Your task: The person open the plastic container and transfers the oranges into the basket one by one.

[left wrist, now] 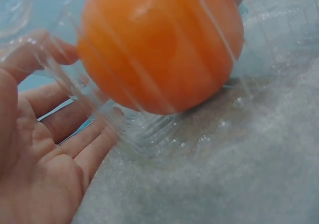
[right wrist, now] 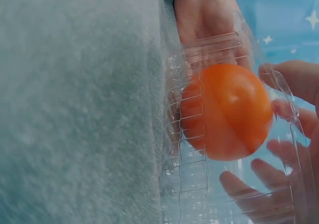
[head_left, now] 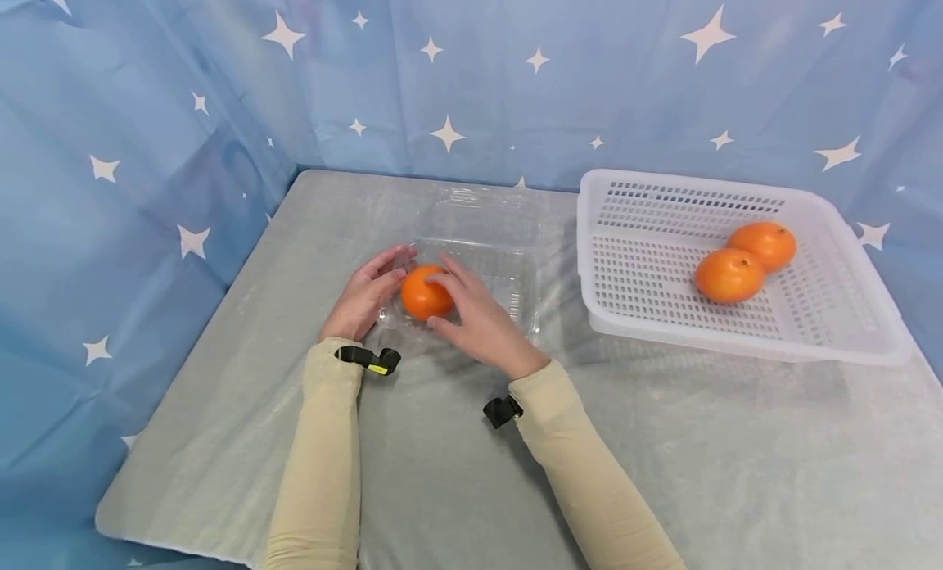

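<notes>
An orange (head_left: pixel 427 292) sits in the left part of a clear plastic clamshell box (head_left: pixel 508 290), whose lid (head_left: pixel 479 214) lies folded back. My left hand (head_left: pixel 358 298) is at the box's left end, palm toward it. In the left wrist view its fingers (left wrist: pixel 82 139) stretch along the outer wall, with the thumb near the orange. Over the box, my right hand (head_left: pixel 475 312) reaches in from the right, fingers spread around the orange. Through the clear wall, the right wrist view shows most of those fingers (right wrist: pixel 269 174) apart from the fruit.
To the right stands a white perforated plastic basket (head_left: pixel 700 338) with two more oranges (head_left: pixel 730 276) leaning together inside. A grey cloth (head_left: pixel 442 472) covers the table. Blue curtains (head_left: pixel 486 79) with white stars hang behind and to the left.
</notes>
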`<action>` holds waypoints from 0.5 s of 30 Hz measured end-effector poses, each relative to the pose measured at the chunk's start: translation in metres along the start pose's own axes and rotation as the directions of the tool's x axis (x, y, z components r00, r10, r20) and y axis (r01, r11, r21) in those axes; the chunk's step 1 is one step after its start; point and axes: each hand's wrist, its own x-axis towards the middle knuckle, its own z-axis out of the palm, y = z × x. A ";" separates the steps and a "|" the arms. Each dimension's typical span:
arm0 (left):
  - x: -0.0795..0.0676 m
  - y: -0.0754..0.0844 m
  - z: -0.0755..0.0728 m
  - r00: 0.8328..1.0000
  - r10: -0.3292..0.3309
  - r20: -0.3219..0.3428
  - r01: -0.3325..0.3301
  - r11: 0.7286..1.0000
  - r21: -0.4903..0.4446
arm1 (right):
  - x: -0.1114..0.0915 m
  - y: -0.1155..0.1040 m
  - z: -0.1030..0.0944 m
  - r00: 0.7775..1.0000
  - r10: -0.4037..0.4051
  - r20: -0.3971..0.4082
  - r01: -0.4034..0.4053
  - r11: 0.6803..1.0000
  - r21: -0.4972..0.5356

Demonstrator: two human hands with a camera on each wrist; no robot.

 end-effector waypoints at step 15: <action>0.001 0.000 0.000 1.000 0.001 0.015 -0.001 1.000 -0.001 | 0.000 0.001 0.001 0.998 -0.064 -0.007 0.063 0.998 -0.028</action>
